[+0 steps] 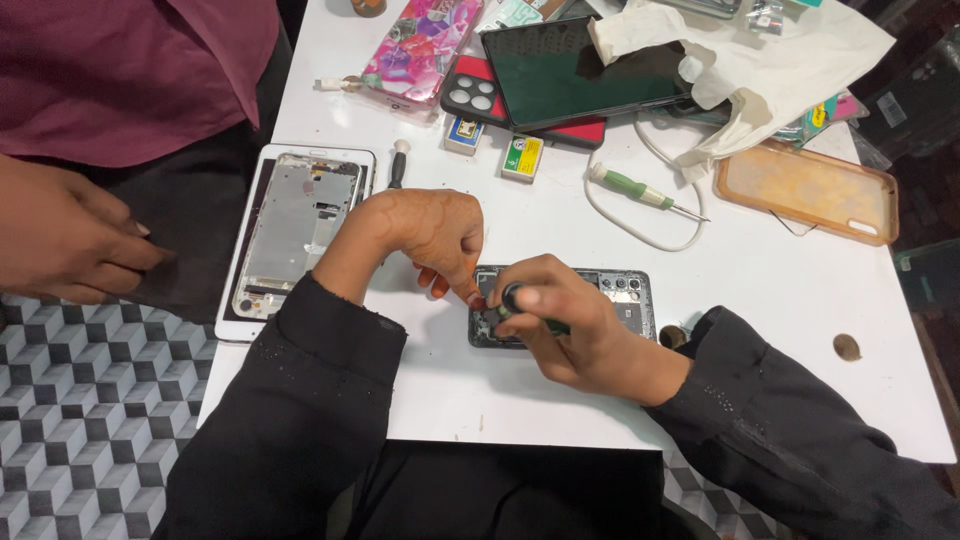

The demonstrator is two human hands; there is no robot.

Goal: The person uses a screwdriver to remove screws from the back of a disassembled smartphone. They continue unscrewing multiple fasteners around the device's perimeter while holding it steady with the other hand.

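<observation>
Head view | right hand clamped on one screwdriver over opened phone; left hand fingers curled, fingertip touching phone's left edge | bare table right of phone.

Glossy glass phone, matt white table, crumpled cloth.

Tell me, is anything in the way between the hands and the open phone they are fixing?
Nothing visible is. The right hand holds a screwdriver right down on the open phone, and the left hand touches the phone's near end with a fingertip. The other opened phone lies apart, to the left.
</observation>
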